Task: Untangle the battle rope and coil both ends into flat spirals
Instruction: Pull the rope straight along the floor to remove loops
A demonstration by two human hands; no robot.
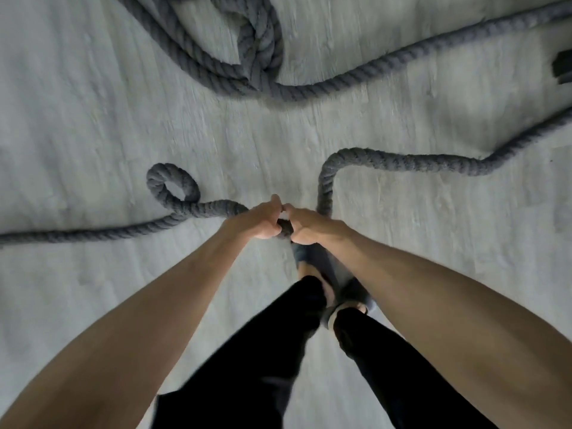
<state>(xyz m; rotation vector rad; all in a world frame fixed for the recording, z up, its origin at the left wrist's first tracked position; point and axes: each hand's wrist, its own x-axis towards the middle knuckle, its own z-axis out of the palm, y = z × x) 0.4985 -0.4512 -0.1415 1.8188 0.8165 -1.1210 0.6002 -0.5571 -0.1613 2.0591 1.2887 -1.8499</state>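
1. Two hands meet at the centre, thumbs touching: the left hand (pixel 263 221) and right hand (pixel 312 226) each curl their fingers round the rope (pixel 387 159), side by side, above the floor (pixel 93 103).
2. From the left hand the rope runs left into a small closed loop (pixel 173 187) lying flat, then trails off the left edge.
3. From the right hand it rises away, bends sharply right and snakes off to the right edge.
4. Farther off, a tangle (pixel 257 57) of thick strands lies heaped at the top, with one strand sweeping to the upper right.
5. Below the hands are black trousers (pixel 278 335) and grey shoes (pixel 349 292), blurred.
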